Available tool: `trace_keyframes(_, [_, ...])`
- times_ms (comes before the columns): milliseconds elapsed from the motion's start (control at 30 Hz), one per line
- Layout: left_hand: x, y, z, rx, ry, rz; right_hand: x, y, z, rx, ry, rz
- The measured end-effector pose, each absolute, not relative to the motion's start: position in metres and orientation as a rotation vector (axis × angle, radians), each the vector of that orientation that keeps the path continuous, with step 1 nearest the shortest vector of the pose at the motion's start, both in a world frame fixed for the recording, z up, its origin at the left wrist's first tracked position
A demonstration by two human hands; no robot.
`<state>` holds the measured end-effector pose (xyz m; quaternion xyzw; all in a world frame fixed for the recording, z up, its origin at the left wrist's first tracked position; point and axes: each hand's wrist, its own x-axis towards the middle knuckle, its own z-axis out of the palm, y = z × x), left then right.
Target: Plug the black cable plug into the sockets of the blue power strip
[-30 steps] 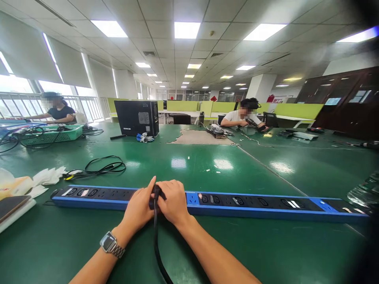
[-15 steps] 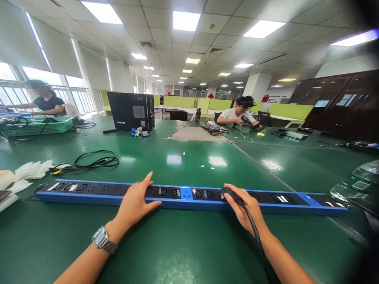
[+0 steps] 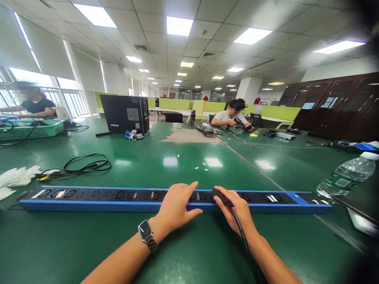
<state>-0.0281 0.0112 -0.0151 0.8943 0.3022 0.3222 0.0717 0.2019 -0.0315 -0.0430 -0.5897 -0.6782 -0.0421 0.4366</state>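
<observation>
A long blue and black power strip (image 3: 118, 206) lies across the green table in front of me, with rows of sockets along its top. My right hand (image 3: 233, 207) grips a black power plug (image 3: 219, 194) at the strip's top face, right of the middle. Whether its pins sit in a socket is hidden. The plug's thick black cable (image 3: 241, 228) runs down under my right forearm. My left hand (image 3: 177, 205), with a watch (image 3: 145, 231) on the wrist, is over the strip just left of the plug, thumb and fingers apart, holding nothing.
A coiled black cable (image 3: 89, 163) and white crumpled gloves or tissue (image 3: 19, 176) lie at left. Behind them stand a green basket (image 3: 44, 129) and a computer tower (image 3: 124, 114). A water bottle (image 3: 346, 175) is at right. Two people (image 3: 229, 114) sit farther off.
My left hand has slid right along the strip, closer to the plug. My right hand keeps its grip on the plug at the strip. The view has turned slightly right.
</observation>
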Motion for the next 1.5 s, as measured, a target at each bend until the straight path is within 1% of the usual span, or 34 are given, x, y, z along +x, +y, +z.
trace_keyframes(267, [0.016,0.018,-0.005,2.709,0.89,0.916,0.205,-0.029,-0.057,-1.486,-1.83,-0.177])
trace_keyframes(433, [0.049,0.022,-0.012,2.806,0.773,0.769,0.216,-0.033,-0.08,-1.656,-1.727,-0.321])
trace_keyframes(500, [0.059,0.021,-0.016,2.799,0.796,0.79,0.216,-0.032,-0.084,-1.71,-1.721,-0.365])
trace_keyframes(600, [0.06,0.016,-0.013,2.718,0.821,1.023,0.213,-0.03,-0.085,-1.752,-1.749,-0.4])
trace_keyframes(667, [0.047,0.016,-0.004,2.642,0.815,1.222,0.211,-0.031,-0.083,-1.766,-1.765,-0.407])
trace_keyframes(800, [-0.015,0.029,0.011,2.419,0.889,1.564,0.208,-0.034,-0.079,-1.866,-1.754,-0.356])
trace_keyframes(867, [-0.058,0.038,0.011,2.314,0.989,1.625,0.206,-0.035,-0.078,-1.906,-1.745,-0.313])
trace_keyframes(1000, [-0.134,0.043,-0.008,2.364,1.145,1.456,0.204,-0.035,-0.075,-1.927,-1.736,-0.275])
trace_keyframes(1100, [-0.164,0.038,-0.023,2.358,1.192,1.33,0.202,-0.034,-0.073,-1.934,-1.722,-0.263])
trace_keyframes(1300, [-0.168,0.04,-0.026,2.414,1.06,1.116,0.179,-0.03,-0.07,-1.895,-1.709,-0.286])
trace_keyframes(1400, [-0.168,0.041,-0.026,2.477,1.08,1.011,0.145,-0.025,-0.059,-1.729,-1.789,-0.214])
trace_keyframes(1500, [-0.171,0.037,-0.028,2.518,1.217,0.932,0.095,-0.015,-0.041,-1.524,-1.881,-0.104])
